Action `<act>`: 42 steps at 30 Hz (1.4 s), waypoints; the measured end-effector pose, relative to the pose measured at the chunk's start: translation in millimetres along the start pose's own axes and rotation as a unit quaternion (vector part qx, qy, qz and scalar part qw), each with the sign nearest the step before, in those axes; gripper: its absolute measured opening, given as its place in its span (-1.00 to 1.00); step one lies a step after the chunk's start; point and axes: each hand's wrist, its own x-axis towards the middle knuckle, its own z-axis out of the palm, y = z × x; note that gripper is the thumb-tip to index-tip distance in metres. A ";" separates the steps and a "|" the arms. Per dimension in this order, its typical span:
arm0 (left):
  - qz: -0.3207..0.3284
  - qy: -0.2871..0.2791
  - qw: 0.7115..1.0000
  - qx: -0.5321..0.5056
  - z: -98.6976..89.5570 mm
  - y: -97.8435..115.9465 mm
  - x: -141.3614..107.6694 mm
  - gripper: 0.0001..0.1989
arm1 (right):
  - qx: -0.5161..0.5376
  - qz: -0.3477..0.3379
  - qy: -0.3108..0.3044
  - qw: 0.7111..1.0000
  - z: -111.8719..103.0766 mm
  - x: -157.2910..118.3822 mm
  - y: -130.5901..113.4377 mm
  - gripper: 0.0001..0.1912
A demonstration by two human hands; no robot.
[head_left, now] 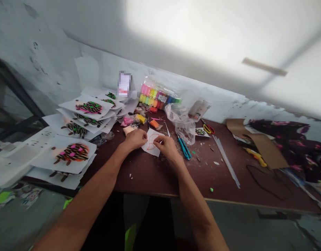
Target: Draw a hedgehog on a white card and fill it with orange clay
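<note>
A small sheet of white paper [155,152] lies on the dark red table, with an orange outline [148,144] on it that looks like thin strands of clay. My left hand [135,139] rests at the paper's left edge, its fingers curled together. From the right, my right hand [167,146] reaches over the sheet, thumb and fingertips pinched at the orange outline. Whatever sits between the fingertips of either hand is too small to make out. Just behind my left hand lies a pale peach lump of clay [129,129]. An orange block of clay [154,124] sits beyond the paper.
Sheets with clay hedgehogs [69,153] are piled at left beside a white power strip [16,153]. Behind stand a pack of coloured clay [157,97] and a crumpled plastic bag [180,118]. Right are teal-handled scissors [185,150], clear sticks [227,162] and a yellow cutter [257,157].
</note>
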 end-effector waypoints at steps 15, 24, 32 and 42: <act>0.166 -0.005 0.985 -0.041 17.3 -15.4 14.7 -0.65 | -0.211 -0.010 -0.022 0.977 16.1 -7.4 -12.2 -0.89; 0.184 -0.017 0.982 -0.047 22.4 -25.1 21.4 -0.66 | -0.238 -0.020 -0.064 0.969 12.2 -12.5 -19.1 -0.83; 0.180 -0.018 0.982 -0.049 23.1 -26.0 21.4 -0.66 | -0.273 -0.040 -0.090 0.957 12.5 -19.6 -24.7 -0.76; 0.167 -0.031 0.984 -0.055 23.9 -26.8 23.0 -0.67 | -0.219 -0.054 -0.109 0.968 3.2 -21.7 -20.9 -0.80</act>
